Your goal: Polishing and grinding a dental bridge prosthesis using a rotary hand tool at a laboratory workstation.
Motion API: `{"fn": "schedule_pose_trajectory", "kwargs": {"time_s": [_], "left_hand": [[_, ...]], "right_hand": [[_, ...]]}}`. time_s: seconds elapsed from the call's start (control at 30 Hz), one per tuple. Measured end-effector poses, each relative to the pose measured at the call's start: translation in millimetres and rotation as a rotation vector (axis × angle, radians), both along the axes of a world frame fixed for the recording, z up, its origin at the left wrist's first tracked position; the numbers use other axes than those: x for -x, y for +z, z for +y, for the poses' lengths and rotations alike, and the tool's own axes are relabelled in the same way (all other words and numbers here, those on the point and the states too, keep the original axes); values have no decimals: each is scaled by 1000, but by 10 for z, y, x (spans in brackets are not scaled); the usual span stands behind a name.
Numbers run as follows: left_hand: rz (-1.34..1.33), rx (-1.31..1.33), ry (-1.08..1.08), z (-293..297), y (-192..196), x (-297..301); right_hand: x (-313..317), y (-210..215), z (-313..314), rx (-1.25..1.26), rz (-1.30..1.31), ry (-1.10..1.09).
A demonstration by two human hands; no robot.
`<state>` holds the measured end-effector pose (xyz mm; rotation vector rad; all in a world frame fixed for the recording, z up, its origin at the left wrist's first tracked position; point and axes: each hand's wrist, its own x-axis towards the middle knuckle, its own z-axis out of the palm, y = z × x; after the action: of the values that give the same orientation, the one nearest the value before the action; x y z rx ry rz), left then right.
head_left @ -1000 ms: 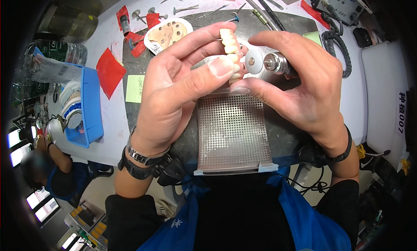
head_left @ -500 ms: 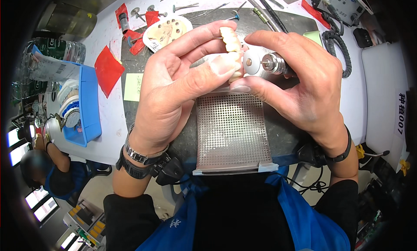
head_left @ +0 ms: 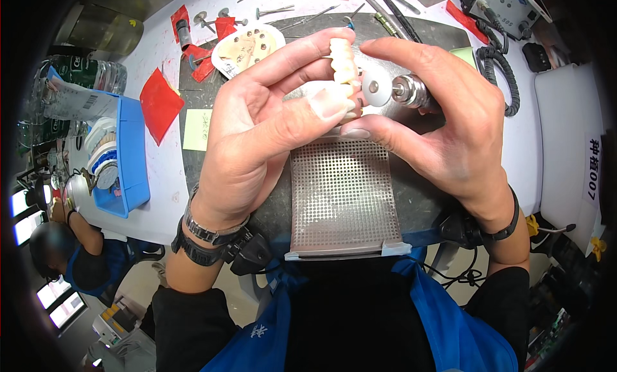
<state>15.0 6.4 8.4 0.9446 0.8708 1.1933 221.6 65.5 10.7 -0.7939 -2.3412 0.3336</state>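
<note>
Right in the middle, between both hands, there it is: the curved row of cream-coloured artificial teeth with a pinkish base (head_left: 344,66), held up over the counter. The left hand (head_left: 273,118) has it pinched, thumb on the near part, a fingertip up at the far end. And the right hand (head_left: 443,108) is curled around a silver metal rotary handpiece (head_left: 414,91), whose flat, pale round disc (head_left: 376,88) sits just right of the teeth; touching or not, I can't tell!

Nearer, below the hands, a perforated metal plate (head_left: 344,192) spans the dark grey mat (head_left: 421,172). Far left of the teeth, a cream dental cast with a white rim (head_left: 249,49); farther left, a red square sheet (head_left: 160,108) on the white counter (head_left: 168,179), then a blue plastic bin (head_left: 134,156). Far right, a grey control box with knobs (head_left: 504,13), a coiled black cord (head_left: 493,82) nearer.
</note>
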Motion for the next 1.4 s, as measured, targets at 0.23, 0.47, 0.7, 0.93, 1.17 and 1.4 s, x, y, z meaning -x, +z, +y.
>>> {"fn": "schedule_pose_trajectory", "kwargs": {"time_s": [0.23, 0.47, 0.7, 0.93, 1.17, 1.4], "left_hand": [[-4, -9, 1, -3, -8, 10], [-2, 7, 14, -15, 13, -6], [-6, 9, 4, -22, 21, 9], [-17, 7, -8, -9, 23, 5], [7, 10, 13, -13, 47, -22], [59, -24, 34, -16, 42, -21]], "right_hand": [[0, 15, -5, 31, -35, 8], [0, 24, -5, 23, -47, 14], [-3, 19, 3, 7, -49, 28], [-8, 28, 2, 7, -64, 18], [-6, 12, -2, 15, -39, 4], [6, 13, 1, 24, -27, 9]]}}
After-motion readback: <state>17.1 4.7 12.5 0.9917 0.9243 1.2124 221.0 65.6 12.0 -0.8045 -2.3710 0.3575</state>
